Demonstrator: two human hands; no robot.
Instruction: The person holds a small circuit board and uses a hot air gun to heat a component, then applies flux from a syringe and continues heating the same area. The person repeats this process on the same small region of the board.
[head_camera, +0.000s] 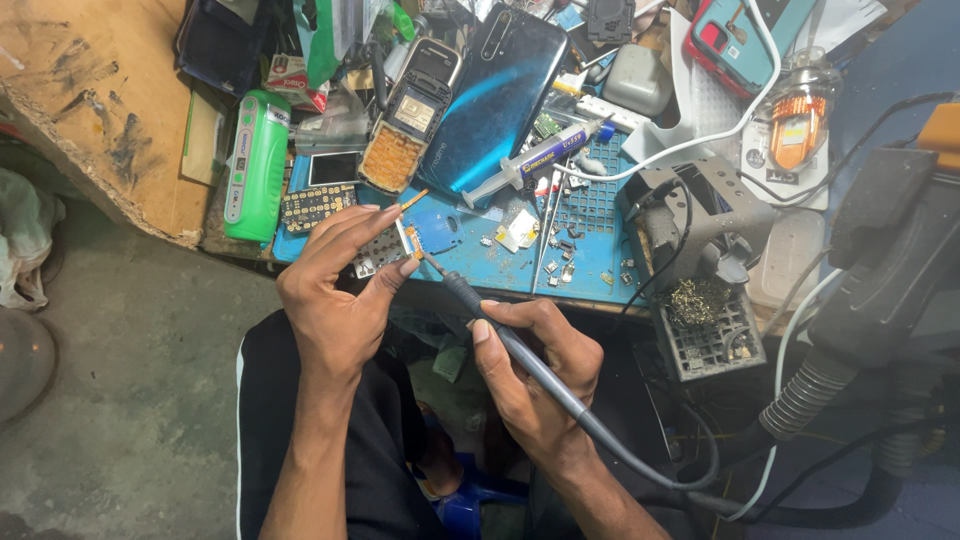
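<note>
Left hand (335, 290): pinches a small circuit board (412, 238) between thumb and fingertips, held just off the near edge of the blue work mat (590, 205).
Right hand (535, 375): wrapped pen-style around a soldering iron (500, 325), tip touching the board's lower edge.
Board handling: likely light, thin, stiff and fragile; best gripped by its edges, clear of the small parts and the orange ribbon strip at its top.
Iron handling: probably light but hot at the tip; grey handle is the safe place to hold, with the trailing cord (650, 460) tugging a little toward the right.
Mat middle: syringe of paste (530, 160) lying slantwise, tweezers (548, 225) beside it, loose chips and screws scattered about.
Mat far edge: dark blue phone back (500, 90), old keypad phone (410, 115) opened up, green lamp-like case (255, 165) at the left edge.
Mat right edge: iron stand with brass wool (700, 300), white cable (700, 140) looping across it.
In the way: loose small parts close under the board, easy to knock; the stand and cables crowd the right hand's side.
</note>
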